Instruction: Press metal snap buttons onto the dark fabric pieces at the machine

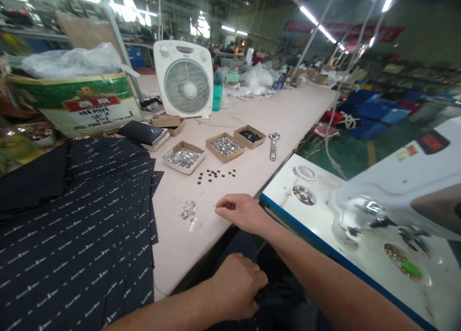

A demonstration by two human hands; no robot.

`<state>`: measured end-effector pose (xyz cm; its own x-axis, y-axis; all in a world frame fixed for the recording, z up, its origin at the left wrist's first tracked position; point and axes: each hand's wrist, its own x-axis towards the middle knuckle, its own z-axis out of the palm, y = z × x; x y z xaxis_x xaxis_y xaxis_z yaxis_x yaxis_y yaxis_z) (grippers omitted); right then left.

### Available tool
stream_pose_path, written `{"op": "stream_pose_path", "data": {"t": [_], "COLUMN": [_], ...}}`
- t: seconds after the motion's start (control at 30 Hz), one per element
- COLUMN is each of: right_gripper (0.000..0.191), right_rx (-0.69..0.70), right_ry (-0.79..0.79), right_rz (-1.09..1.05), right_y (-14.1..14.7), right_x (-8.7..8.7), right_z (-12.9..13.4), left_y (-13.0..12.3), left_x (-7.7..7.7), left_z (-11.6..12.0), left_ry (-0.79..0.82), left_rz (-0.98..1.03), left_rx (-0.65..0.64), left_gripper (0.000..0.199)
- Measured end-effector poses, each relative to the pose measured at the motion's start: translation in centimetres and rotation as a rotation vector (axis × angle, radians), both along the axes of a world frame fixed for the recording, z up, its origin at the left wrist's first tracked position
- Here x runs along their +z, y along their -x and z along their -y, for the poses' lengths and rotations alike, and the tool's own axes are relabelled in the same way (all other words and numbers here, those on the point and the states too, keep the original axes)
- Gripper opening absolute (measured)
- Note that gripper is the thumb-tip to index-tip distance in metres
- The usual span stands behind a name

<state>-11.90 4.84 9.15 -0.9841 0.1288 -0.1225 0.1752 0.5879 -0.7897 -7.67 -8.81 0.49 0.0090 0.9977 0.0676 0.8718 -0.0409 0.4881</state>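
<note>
My right hand (242,212) is over the pale table's edge, thumb and fingertips brought together; anything between them is too small to make out. To its left lies a loose pile of small silver metal pieces (188,211). Several small black caps (215,174) are scattered beyond the hand. My left hand (239,287) is low in front of my lap with its fingers curled; what it may hold is hidden. Behind the caps stand a box of silver pieces (184,158), a second such box (225,146) and a box of black pieces (250,136).
Printed black fabric (82,225) covers the left of the table. A box fan (187,81), a dark wallet (142,132) and a wrench (273,146) are farther back. At the right, a white machine (396,182) stands on a blue-edged worktop (288,196).
</note>
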Motion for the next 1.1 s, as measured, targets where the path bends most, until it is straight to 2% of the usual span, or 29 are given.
{"op": "stream_pose_path", "data": {"t": [0.17,0.33,0.57,0.67,0.73,0.87,0.97,1.1], "right_gripper": [0.022,0.023,0.019,0.017,0.015,0.009,0.012,0.021], "right_rx": [-0.136,-0.195,-0.152,-0.175,-0.202,-0.264,-0.350,-0.432], "right_ry": [-0.249,-0.389,-0.464,-0.416,-0.297,0.101,0.312,0.385], "right_rz": [-0.054,-0.056,-0.094,-0.157,-0.195,-0.121,-0.077,-0.030], "right_y": [6.3,10.1,10.6,9.8,8.8,4.6,-1.3,-10.9], "right_x": [-3.3,-4.5,-5.1,-4.6,-3.8,-1.9,-1.0,-1.0], "right_z": [-1.2,-1.5,-1.0,-1.1,-1.2,-1.8,-2.5,-2.3], "left_y": [-0.1,0.2,0.3,0.4,0.4,0.6,0.5,0.3], "left_x": [-0.7,-1.3,-1.1,-0.5,0.0,0.8,1.2,1.6], "left_z": [-0.5,-1.3,-1.0,-0.7,-0.7,-0.4,0.2,1.1], "left_ry": [-0.054,-0.077,-0.107,-0.116,-0.091,-0.035,-0.069,-0.219], "left_rz": [-0.003,-0.013,0.022,0.016,0.017,0.017,-0.006,-0.055], "left_rx": [-0.042,-0.076,-0.050,-0.047,-0.045,-0.030,0.004,0.012], "left_gripper": [0.023,0.028,0.026,0.023,0.021,0.018,0.020,0.030]}}
